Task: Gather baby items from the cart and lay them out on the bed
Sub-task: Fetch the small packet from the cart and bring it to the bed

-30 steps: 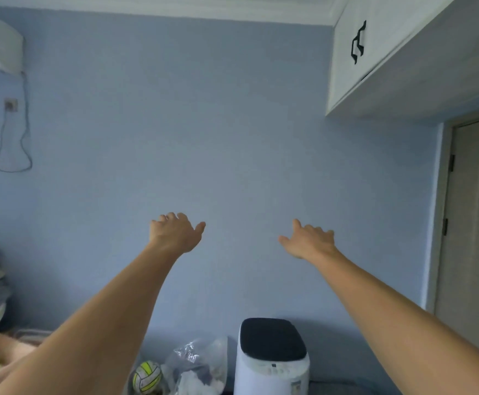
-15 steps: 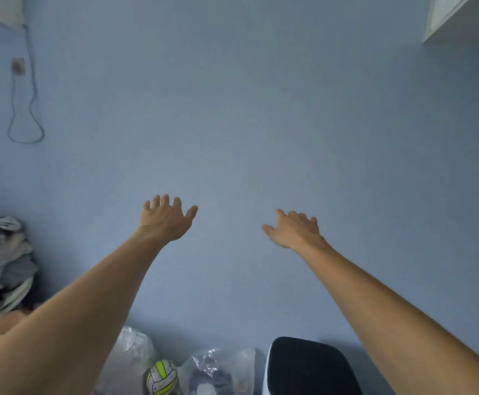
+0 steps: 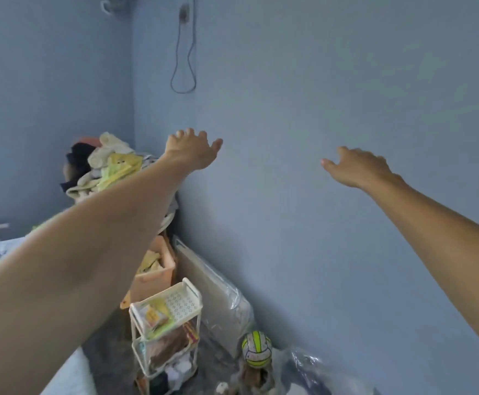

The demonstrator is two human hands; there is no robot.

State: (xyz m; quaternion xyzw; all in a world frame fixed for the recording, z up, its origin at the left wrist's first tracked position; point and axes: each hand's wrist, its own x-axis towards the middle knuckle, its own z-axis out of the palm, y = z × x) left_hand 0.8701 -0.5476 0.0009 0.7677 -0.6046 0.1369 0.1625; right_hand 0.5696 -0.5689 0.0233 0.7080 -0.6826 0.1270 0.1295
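Blue wall (image 3: 318, 81) fills the background. Left hand (image 3: 191, 151) and right hand (image 3: 359, 166) both reach forward, fingers relaxed, holding nothing. White cart (image 3: 165, 323) stands below the left arm.

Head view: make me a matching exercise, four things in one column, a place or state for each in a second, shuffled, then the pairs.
Things:
1. white cart
2. ball
3. clothes pile
4. left hand

Places or states:
A. heaped in the corner, behind the left forearm
B. on the floor by the wall, right of the cart
C. raised, fingers spread, holding nothing
D. packets on its top shelf

Pairs: 1-D, 2-B, 3-A, 4-C
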